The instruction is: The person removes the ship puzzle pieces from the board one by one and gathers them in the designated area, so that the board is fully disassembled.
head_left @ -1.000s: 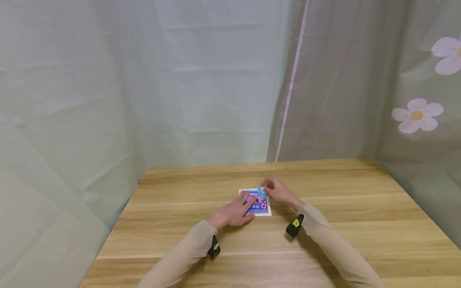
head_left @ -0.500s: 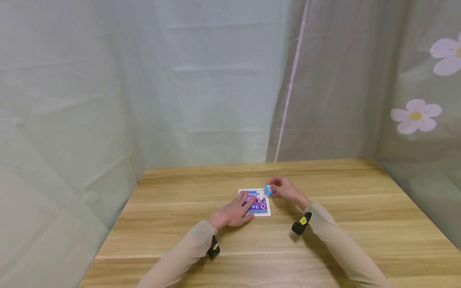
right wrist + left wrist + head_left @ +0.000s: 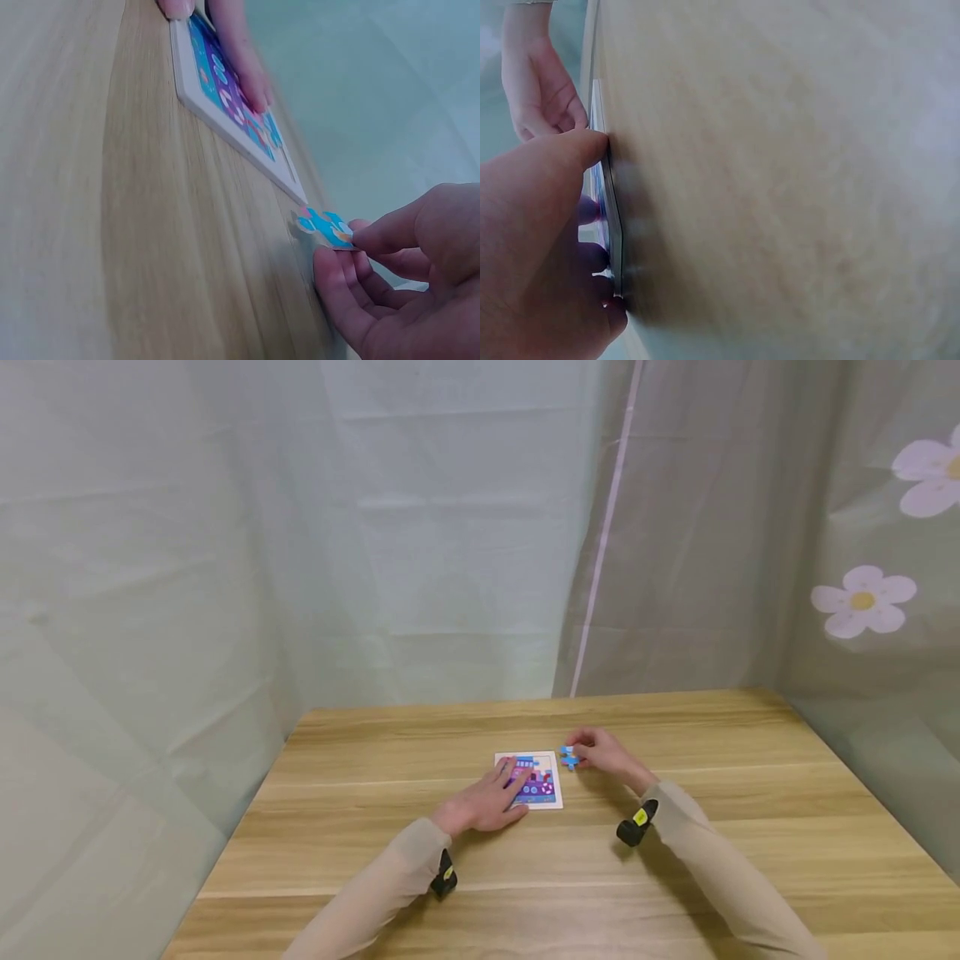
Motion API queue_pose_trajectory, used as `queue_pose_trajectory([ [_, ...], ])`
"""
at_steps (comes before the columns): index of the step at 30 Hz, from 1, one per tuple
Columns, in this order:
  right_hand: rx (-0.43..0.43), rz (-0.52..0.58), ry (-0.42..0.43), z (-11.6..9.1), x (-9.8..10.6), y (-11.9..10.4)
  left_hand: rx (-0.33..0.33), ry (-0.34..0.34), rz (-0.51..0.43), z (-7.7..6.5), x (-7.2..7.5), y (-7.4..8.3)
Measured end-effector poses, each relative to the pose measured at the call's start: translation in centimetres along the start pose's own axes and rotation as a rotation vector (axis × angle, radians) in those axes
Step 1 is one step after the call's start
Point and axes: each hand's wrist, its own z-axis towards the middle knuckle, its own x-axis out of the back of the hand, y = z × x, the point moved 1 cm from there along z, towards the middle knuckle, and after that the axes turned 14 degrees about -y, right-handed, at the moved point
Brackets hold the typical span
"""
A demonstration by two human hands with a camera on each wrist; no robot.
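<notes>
A small puzzle board [image 3: 558, 781] with a white frame and a purple-and-blue picture lies on the table. My left hand [image 3: 487, 797] rests over its left side, fingers spread across the picture; in the left wrist view the thumb lies along the board's edge. Just past the board's upper right corner, my right hand [image 3: 606, 755] pinches a blue jigsaw piece [image 3: 326, 227] between thumb and fingers. The pale base of the puzzle board shows at its upper right, where no piece lies. Part of the picture is hidden under the left hand.
The wooden table [image 3: 375, 860] carries the board near its far middle. Pale curtains [image 3: 450, 527] hang right behind and beside it. Black wrist cameras sit on both sleeves, the right camera [image 3: 632, 832] close above the tabletop.
My right hand has lifted the blue jigsaw piece out of the board's upper right corner and carried it to the right, off the frame. The left hand has stayed in place.
</notes>
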Motion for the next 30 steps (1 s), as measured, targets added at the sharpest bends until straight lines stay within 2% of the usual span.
queue_pose_trajectory([
  [7, 0.026, -0.039, 0.004, -0.15, 0.28, 0.19, 0.007, 0.007, 0.014, -0.01, -0.22, -0.03],
  [13, 0.012, -0.038, 0.031, -0.49, 0.52, 0.19, 0.002, 0.001, 0.007, -0.07, -0.26, 0.12],
  [23, 0.015, -0.207, 0.072, -0.29, 0.63, 0.44, 0.009, 0.002, -0.006, -0.21, -0.15, 0.27],
  [30, 0.026, -0.248, 0.06, -0.3, 0.79, 0.52, -0.009, 0.022, -0.032, -0.29, -0.04, 0.26],
])
